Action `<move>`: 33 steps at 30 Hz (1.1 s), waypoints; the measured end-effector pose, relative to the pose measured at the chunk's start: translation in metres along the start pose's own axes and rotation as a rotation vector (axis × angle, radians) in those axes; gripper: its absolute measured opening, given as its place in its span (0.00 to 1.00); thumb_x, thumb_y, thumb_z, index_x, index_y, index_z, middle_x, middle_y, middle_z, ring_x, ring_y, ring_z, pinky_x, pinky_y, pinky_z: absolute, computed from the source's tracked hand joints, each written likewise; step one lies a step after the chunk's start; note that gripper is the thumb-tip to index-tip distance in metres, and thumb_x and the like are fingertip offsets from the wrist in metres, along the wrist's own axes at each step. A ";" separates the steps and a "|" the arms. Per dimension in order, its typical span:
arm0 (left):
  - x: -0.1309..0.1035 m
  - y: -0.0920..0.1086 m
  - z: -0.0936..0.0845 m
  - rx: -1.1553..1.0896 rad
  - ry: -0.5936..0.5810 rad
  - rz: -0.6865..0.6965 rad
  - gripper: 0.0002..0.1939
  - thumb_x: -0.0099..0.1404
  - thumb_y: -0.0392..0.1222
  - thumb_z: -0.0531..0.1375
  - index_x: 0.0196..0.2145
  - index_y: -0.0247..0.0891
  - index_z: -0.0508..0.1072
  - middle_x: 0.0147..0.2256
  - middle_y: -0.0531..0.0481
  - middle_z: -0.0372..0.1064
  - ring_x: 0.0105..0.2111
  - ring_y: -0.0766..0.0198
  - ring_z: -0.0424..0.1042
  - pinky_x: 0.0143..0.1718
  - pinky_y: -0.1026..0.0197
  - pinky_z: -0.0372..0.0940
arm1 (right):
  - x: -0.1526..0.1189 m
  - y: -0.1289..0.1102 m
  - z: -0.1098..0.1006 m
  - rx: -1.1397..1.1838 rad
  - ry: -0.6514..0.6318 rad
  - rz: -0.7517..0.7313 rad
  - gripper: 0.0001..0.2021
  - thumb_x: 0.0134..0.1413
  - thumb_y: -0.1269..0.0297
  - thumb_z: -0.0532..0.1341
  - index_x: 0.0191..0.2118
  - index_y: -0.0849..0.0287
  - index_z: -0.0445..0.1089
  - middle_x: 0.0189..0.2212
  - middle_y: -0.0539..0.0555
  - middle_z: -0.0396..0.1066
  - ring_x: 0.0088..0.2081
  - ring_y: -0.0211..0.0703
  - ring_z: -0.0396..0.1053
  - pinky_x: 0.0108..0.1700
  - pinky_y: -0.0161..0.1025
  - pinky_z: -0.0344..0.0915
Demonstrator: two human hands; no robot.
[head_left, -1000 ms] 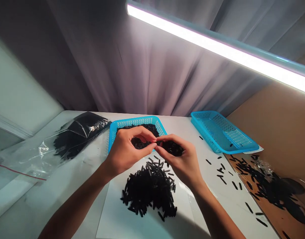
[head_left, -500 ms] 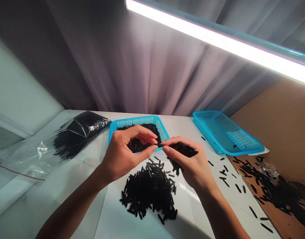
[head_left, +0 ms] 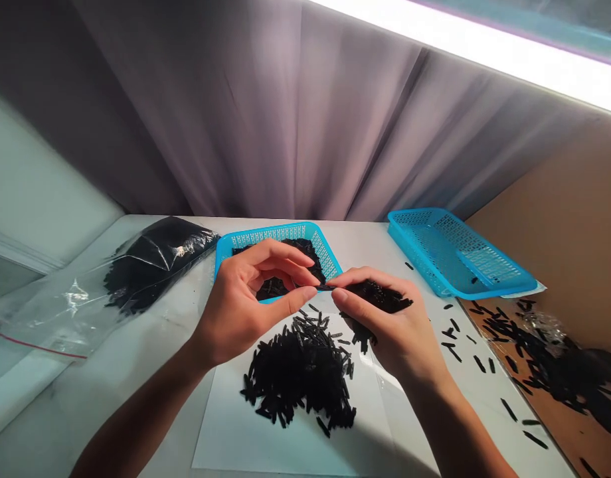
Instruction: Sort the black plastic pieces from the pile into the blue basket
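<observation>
My left hand is curled over the near basket, its thumb and a fingertip closed at the left end of a slim black piece. The right thumb and forefinger pinch that piece's other end. Within the palm of my right hand sits a clump of similar black pieces, some hanging below the fingers. Beneath both hands a heap of short, narrow black pieces lies on a white sheet. What exactly these pieces are I cannot make out.
Behind my left hand a blue basket holds more black pieces. Another blue basket stands at the back right with a few inside. A clear bag of black pieces lies left. Loose pieces litter the right side and brown board.
The view has tilted slightly downward. Both hands stay together, and more of the slim piece now shows between the fingertips. My right hand has shifted slightly right.
</observation>
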State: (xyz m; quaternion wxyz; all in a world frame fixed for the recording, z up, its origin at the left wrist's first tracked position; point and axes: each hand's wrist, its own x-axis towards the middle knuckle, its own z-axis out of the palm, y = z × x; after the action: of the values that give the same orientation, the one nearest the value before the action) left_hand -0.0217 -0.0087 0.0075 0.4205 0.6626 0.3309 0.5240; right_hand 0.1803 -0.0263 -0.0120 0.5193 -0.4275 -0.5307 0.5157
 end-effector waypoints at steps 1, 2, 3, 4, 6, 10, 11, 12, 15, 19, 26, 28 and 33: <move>-0.001 0.001 0.001 -0.006 -0.001 0.004 0.13 0.60 0.30 0.71 0.41 0.40 0.77 0.33 0.55 0.80 0.35 0.70 0.79 0.41 0.70 0.75 | 0.000 0.000 -0.001 0.008 -0.003 0.003 0.05 0.55 0.59 0.74 0.36 0.52 0.83 0.22 0.47 0.69 0.21 0.32 0.57 0.21 0.34 0.50; -0.001 0.002 0.002 -0.009 -0.001 0.005 0.13 0.60 0.30 0.71 0.41 0.41 0.77 0.33 0.55 0.80 0.35 0.70 0.79 0.42 0.71 0.75 | 0.000 0.000 -0.001 0.015 -0.005 0.007 0.05 0.55 0.59 0.74 0.36 0.52 0.83 0.21 0.47 0.68 0.21 0.32 0.57 0.21 0.34 0.50; -0.002 0.003 0.003 -0.008 -0.002 0.003 0.13 0.60 0.29 0.71 0.41 0.41 0.77 0.34 0.56 0.80 0.36 0.71 0.79 0.42 0.71 0.75 | -0.001 0.000 -0.001 0.024 -0.008 0.011 0.06 0.55 0.59 0.74 0.36 0.52 0.83 0.21 0.47 0.68 0.21 0.32 0.57 0.22 0.34 0.50; -0.003 0.005 0.005 -0.006 0.001 0.001 0.13 0.60 0.29 0.71 0.40 0.41 0.77 0.34 0.56 0.80 0.36 0.71 0.79 0.42 0.71 0.75 | -0.001 0.000 -0.002 0.031 -0.012 0.014 0.05 0.55 0.59 0.74 0.36 0.52 0.83 0.21 0.46 0.67 0.21 0.32 0.57 0.22 0.34 0.51; -0.005 0.007 0.007 0.000 0.013 0.007 0.12 0.60 0.28 0.70 0.39 0.40 0.76 0.34 0.57 0.80 0.36 0.71 0.79 0.41 0.71 0.75 | -0.002 0.000 -0.002 0.041 -0.016 0.014 0.05 0.55 0.59 0.74 0.36 0.52 0.83 0.20 0.46 0.67 0.21 0.32 0.57 0.23 0.34 0.51; -0.006 0.003 0.009 0.061 0.041 0.068 0.11 0.59 0.28 0.70 0.36 0.40 0.76 0.33 0.57 0.80 0.34 0.69 0.79 0.39 0.68 0.75 | -0.002 0.000 -0.003 0.044 -0.011 0.004 0.05 0.55 0.60 0.74 0.37 0.50 0.83 0.20 0.45 0.66 0.22 0.31 0.57 0.23 0.34 0.52; -0.004 -0.001 0.008 0.130 0.094 0.116 0.10 0.60 0.28 0.70 0.36 0.40 0.76 0.33 0.56 0.79 0.34 0.68 0.79 0.39 0.66 0.75 | -0.002 0.001 -0.002 0.044 -0.005 0.002 0.05 0.55 0.60 0.74 0.38 0.51 0.83 0.21 0.45 0.65 0.22 0.31 0.57 0.23 0.33 0.51; -0.002 -0.005 0.006 0.241 0.177 0.185 0.09 0.60 0.29 0.70 0.35 0.40 0.77 0.33 0.56 0.79 0.34 0.67 0.79 0.39 0.64 0.75 | -0.001 0.002 -0.002 0.047 0.002 0.004 0.06 0.54 0.60 0.75 0.38 0.51 0.83 0.21 0.45 0.65 0.22 0.31 0.57 0.23 0.33 0.51; 0.009 -0.020 -0.004 0.701 0.416 0.403 0.09 0.62 0.29 0.68 0.38 0.39 0.79 0.36 0.52 0.80 0.35 0.63 0.77 0.43 0.58 0.73 | 0.004 0.006 0.000 0.115 0.025 0.037 0.08 0.53 0.60 0.75 0.39 0.52 0.83 0.23 0.46 0.66 0.23 0.31 0.58 0.23 0.32 0.52; 0.015 -0.021 -0.008 0.663 0.155 0.292 0.11 0.64 0.32 0.68 0.44 0.39 0.79 0.42 0.50 0.79 0.38 0.64 0.75 0.41 0.62 0.71 | 0.013 0.014 0.004 0.356 -0.004 0.186 0.11 0.52 0.56 0.75 0.40 0.53 0.83 0.26 0.48 0.69 0.26 0.32 0.63 0.25 0.29 0.56; 0.006 -0.018 0.008 0.434 -0.175 0.265 0.08 0.67 0.29 0.65 0.41 0.38 0.81 0.40 0.51 0.77 0.39 0.67 0.75 0.43 0.65 0.70 | 0.016 0.021 0.006 0.483 -0.221 0.360 0.18 0.53 0.52 0.74 0.45 0.58 0.83 0.25 0.50 0.68 0.25 0.31 0.61 0.24 0.27 0.55; 0.007 -0.021 0.006 0.421 -0.175 0.206 0.06 0.67 0.30 0.66 0.38 0.38 0.81 0.38 0.52 0.76 0.38 0.67 0.74 0.39 0.65 0.69 | 0.016 0.020 0.005 0.481 -0.221 0.381 0.18 0.54 0.52 0.74 0.46 0.58 0.82 0.26 0.50 0.68 0.25 0.30 0.60 0.24 0.26 0.55; 0.010 -0.020 0.000 0.398 -0.270 0.069 0.04 0.67 0.33 0.67 0.38 0.40 0.80 0.40 0.52 0.74 0.41 0.66 0.72 0.39 0.64 0.67 | 0.018 0.019 0.003 0.404 -0.236 0.343 0.20 0.51 0.55 0.75 0.48 0.57 0.82 0.25 0.48 0.66 0.25 0.31 0.58 0.24 0.28 0.55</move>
State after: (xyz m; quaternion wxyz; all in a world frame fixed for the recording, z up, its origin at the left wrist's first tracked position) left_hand -0.0192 0.0087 -0.0067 0.3039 0.8073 0.3458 0.3692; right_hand 0.1738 -0.0073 -0.0282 0.4338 -0.3358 -0.3939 0.7375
